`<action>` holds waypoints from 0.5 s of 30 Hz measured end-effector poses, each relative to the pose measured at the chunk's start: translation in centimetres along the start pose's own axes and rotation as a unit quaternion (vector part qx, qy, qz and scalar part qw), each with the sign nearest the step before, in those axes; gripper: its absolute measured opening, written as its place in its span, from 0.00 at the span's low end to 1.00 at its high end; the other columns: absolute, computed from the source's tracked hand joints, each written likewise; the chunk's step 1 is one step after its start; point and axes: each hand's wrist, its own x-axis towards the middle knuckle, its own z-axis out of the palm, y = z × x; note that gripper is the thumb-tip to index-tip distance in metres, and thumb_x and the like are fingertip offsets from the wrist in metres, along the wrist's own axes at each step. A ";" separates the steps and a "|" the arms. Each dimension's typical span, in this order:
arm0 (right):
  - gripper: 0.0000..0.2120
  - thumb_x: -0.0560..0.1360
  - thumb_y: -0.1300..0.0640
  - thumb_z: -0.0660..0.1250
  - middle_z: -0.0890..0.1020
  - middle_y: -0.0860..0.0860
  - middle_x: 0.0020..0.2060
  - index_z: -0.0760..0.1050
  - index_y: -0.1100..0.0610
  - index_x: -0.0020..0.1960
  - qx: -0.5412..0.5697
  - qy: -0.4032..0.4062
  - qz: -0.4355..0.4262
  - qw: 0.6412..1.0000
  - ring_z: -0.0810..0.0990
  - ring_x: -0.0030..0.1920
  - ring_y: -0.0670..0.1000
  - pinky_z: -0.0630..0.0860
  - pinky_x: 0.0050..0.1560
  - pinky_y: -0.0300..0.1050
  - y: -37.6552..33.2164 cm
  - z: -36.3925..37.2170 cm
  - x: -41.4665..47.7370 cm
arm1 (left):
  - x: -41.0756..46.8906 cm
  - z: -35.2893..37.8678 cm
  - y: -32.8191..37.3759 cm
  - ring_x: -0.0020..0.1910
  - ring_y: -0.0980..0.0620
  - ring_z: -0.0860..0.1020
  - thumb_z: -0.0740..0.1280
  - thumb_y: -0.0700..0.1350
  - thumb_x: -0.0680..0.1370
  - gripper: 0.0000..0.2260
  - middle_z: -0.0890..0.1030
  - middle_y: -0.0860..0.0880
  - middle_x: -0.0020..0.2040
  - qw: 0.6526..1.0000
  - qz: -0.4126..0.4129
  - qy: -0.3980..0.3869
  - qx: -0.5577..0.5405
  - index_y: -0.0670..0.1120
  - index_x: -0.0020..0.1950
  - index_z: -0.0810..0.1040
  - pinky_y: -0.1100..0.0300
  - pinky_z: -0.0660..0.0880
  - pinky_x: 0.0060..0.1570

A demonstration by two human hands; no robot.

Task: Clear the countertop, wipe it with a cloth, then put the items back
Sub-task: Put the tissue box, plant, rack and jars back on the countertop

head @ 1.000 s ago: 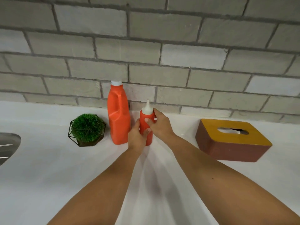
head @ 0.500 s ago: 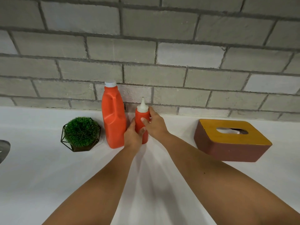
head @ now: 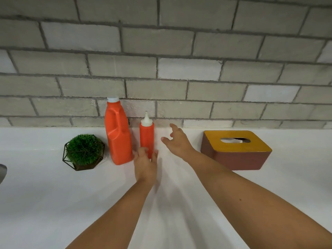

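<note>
A small orange squeeze bottle (head: pixel 147 134) with a white nozzle stands upright on the white countertop (head: pixel 45 194) near the wall. Just left of it stands a tall orange jug (head: pixel 117 133) with a white cap. My left hand (head: pixel 145 165) sits in front of the squeeze bottle's base, fingers loosely spread at its foot, not gripping it. My right hand (head: pixel 177 140) hovers to the bottle's right, fingers apart and holding nothing. A small green plant in a black wire holder (head: pixel 83 151) stands left of the jug. A brown tissue box with a yellow lid (head: pixel 235 150) lies at the right.
A grey brick wall (head: pixel 161 69) runs behind the counter. A sliver of a metal sink (head: pixel 2 172) shows at the far left edge. White counter surface stretches in front of the items, under my forearms.
Both hands were wrapped around the squeeze bottle; now they have let go. The right hand has moved off to the right, the left has dropped to the bottle's base.
</note>
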 end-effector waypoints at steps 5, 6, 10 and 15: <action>0.16 0.78 0.57 0.62 0.79 0.56 0.55 0.72 0.59 0.65 -0.005 0.008 0.025 1.000 0.77 0.57 0.55 0.71 0.58 0.44 1.8 -4.3 -3.7 | -2.9 1.7 3.8 0.52 0.46 0.74 0.64 0.48 0.78 0.12 0.73 0.43 0.54 0.998 0.054 -0.030 -0.002 0.40 0.54 0.73 0.59 0.68 0.48; 0.13 0.78 0.59 0.62 0.80 0.55 0.49 0.76 0.60 0.60 0.004 0.006 0.027 1.000 0.79 0.53 0.55 0.74 0.56 0.45 2.4 -5.3 -4.5 | -3.7 2.3 4.7 0.52 0.46 0.74 0.63 0.48 0.78 0.12 0.73 0.43 0.54 0.997 0.060 -0.039 -0.008 0.40 0.53 0.73 0.59 0.67 0.48; 0.08 0.77 0.61 0.60 0.75 0.47 0.32 0.78 0.58 0.47 -0.006 -0.001 0.041 0.999 0.77 0.39 0.53 0.74 0.37 0.40 4.8 -10.3 -8.3 | -7.1 4.6 8.8 0.51 0.44 0.75 0.61 0.49 0.79 0.11 0.72 0.44 0.55 0.993 0.084 -0.078 -0.017 0.41 0.51 0.74 0.61 0.65 0.48; 0.07 0.75 0.59 0.60 0.78 0.55 0.37 0.76 0.58 0.45 -0.020 0.013 0.102 0.994 0.77 0.38 0.54 0.71 0.32 0.41 8.6 -17.4 -13.5 | -12.4 9.1 14.3 0.53 0.44 0.74 0.58 0.49 0.80 0.12 0.72 0.44 0.55 0.987 0.103 -0.116 -0.032 0.42 0.52 0.75 0.59 0.69 0.51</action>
